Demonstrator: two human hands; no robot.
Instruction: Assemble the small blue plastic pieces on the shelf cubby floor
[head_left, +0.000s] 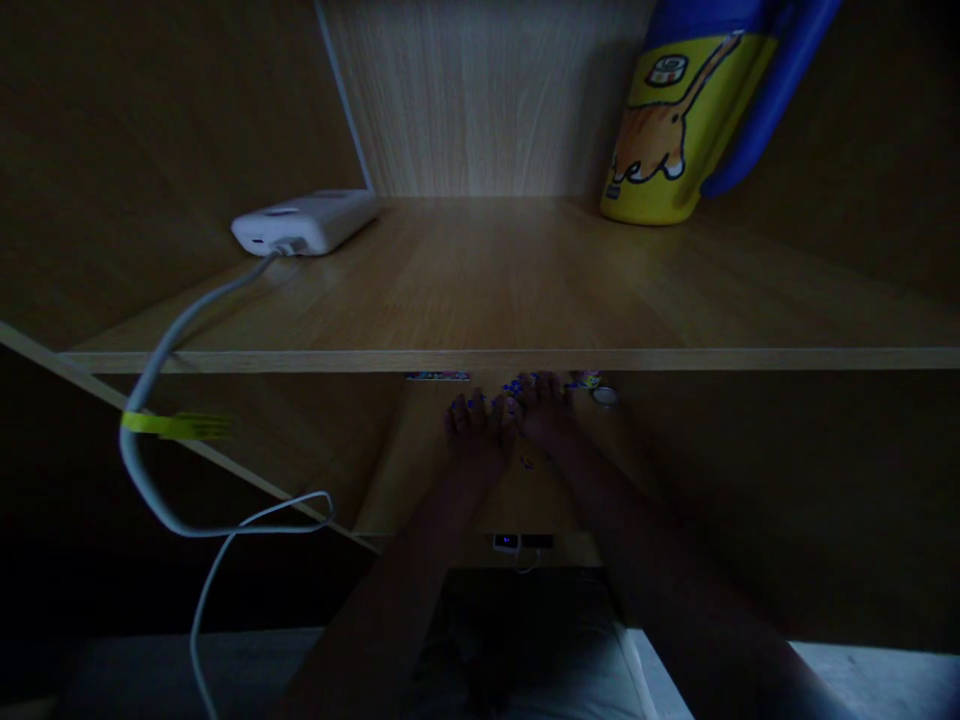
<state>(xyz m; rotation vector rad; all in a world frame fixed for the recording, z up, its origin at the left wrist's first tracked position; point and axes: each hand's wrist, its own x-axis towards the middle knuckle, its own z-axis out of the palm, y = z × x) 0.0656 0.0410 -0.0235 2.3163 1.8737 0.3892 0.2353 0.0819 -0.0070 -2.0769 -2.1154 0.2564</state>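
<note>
In dim light on the lower shelf (420, 470), my left hand (476, 428) lies palm down with its fingers spread. Close beside it, my right hand (546, 408) also has its fingers apart, over a scatter of small blue pieces (514, 387). More blue bits show around the fingertips of both hands; they are too small and dark to name. One loose small piece (526, 462) lies between my wrists. Just right of my right hand are a small colourful container (589, 379) and a round, pale lid-like disc (604, 397).
An upper shelf (480, 300) overhangs the hands. It carries a white charger-like box (307, 222) with a hanging cable (139, 470), and a blue-and-yellow bottle (675, 130). A flat patterned strip (438, 376) lies at the back below. A small lit device (507, 543) sits near the front edge.
</note>
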